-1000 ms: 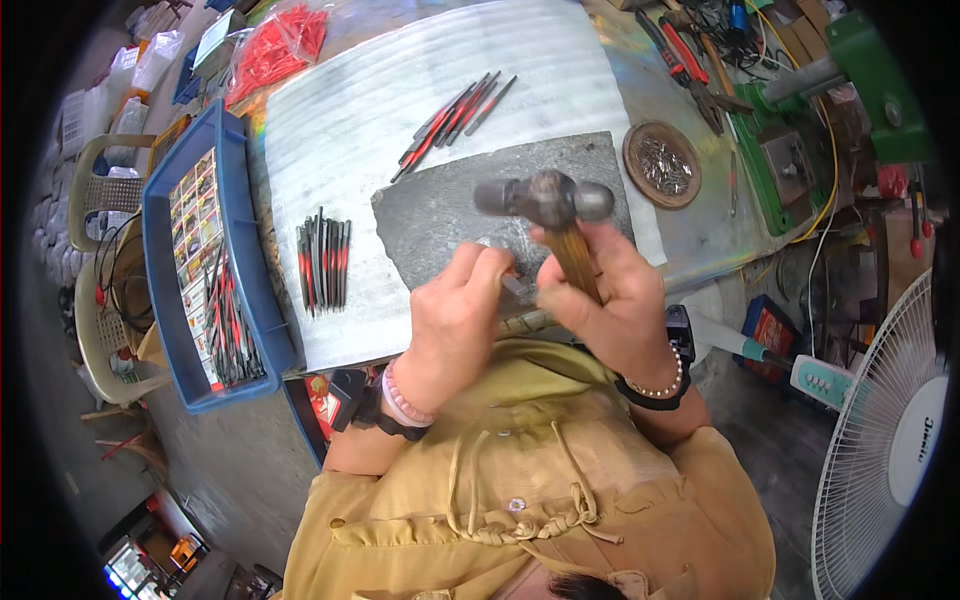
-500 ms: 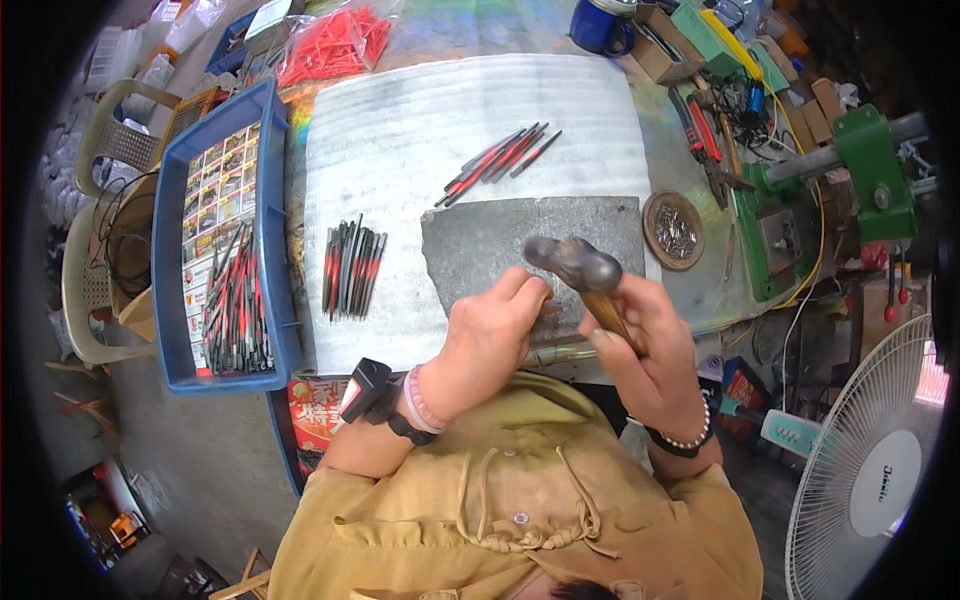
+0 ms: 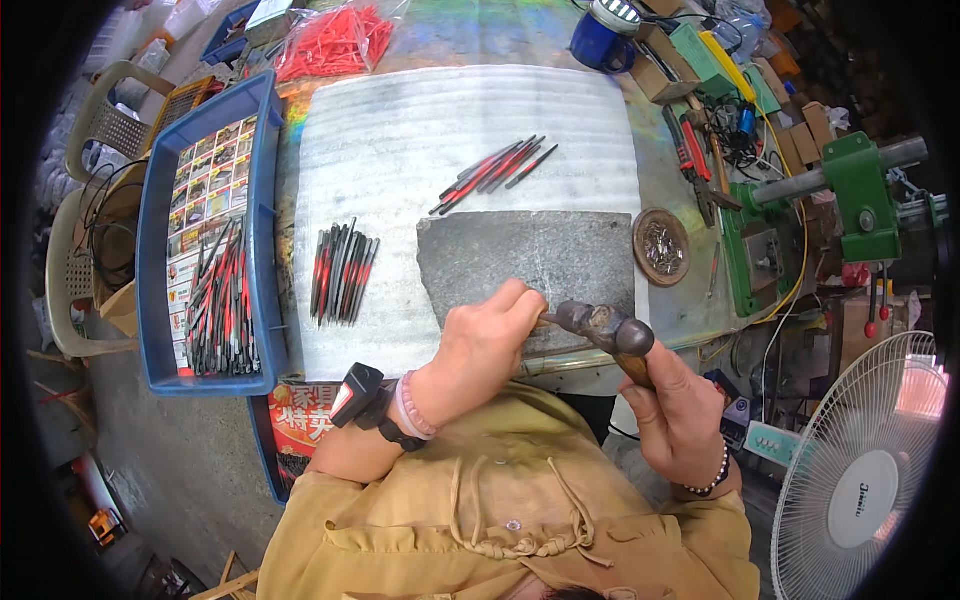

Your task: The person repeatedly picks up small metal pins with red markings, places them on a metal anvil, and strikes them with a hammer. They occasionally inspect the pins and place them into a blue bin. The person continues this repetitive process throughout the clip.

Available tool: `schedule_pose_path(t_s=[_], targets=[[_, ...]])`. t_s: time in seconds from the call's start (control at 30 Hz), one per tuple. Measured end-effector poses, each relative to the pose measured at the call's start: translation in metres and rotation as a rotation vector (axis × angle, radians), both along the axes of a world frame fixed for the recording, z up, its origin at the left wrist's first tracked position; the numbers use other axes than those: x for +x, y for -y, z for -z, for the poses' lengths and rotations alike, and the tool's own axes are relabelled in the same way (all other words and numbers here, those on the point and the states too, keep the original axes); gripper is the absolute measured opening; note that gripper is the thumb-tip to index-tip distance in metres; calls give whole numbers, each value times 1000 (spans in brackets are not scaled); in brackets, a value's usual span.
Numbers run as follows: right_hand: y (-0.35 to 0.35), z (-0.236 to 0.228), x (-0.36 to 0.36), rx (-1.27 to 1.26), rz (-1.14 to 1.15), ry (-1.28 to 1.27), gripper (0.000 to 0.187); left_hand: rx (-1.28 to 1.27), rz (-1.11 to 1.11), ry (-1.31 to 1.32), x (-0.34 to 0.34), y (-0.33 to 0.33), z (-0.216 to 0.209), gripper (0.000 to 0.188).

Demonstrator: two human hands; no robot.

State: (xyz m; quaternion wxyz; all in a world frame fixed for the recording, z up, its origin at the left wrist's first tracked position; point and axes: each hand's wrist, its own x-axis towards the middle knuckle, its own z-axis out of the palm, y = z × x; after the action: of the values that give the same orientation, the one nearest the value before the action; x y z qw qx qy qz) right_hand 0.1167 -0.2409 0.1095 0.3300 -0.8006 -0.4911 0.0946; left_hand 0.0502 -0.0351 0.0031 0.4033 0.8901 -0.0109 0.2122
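My right hand [image 3: 680, 420] grips the wooden handle of a ball-peen hammer [image 3: 603, 327] with a dark metal head. The hammer head is right beside the fingertips of my left hand [image 3: 490, 335]. Those left fingers are pinched together over the front part of a grey stone slab [image 3: 520, 250]; whatever they hold is mostly hidden, with only a small dark end perhaps showing. Behind the slab lies a loose group of thin black-and-red rods [image 3: 490, 175], pointed at the ends. Another bundle of black-and-red rods [image 3: 343, 272] rests to the left of the slab.
White foam sheet [image 3: 390, 130] covers the table. On the left stands a blue tray [image 3: 268, 330] with many rods; a bag of red pieces [image 3: 335, 42] is behind. A round dish [image 3: 661, 247] of small metal bits, pliers [image 3: 700, 150], a green press [image 3: 850, 185] and a fan [image 3: 860, 500] are right.
My right hand and the hammer have moved right and toward me, the hammer head coming down beside my left fingertips. The left hand stays pinched in about the same place.
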Motion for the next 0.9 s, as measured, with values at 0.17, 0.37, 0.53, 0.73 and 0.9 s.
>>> schedule_pose_path(t_s=[0.17, 0.37, 0.53, 0.73, 0.9], targets=[[10, -11, -2, -58, 25, 41, 58, -19, -2, -22, -1, 1, 1, 21], [37, -45, -10, 193, -13, -259, 27, -44, 5, -46, 0, 1, -1, 32], [16, -29, -12, -122, 29, -41, 41, -13, 13, -55, 0, -1, -3, 32], [-5, -41, -3, -257, 25, 144, 49, -24, 2, -76, -3, 2, 0, 30], [2, -26, -6, -44, 112, -128, 47, -249, 25, -64, 0, -2, 0, 11]])
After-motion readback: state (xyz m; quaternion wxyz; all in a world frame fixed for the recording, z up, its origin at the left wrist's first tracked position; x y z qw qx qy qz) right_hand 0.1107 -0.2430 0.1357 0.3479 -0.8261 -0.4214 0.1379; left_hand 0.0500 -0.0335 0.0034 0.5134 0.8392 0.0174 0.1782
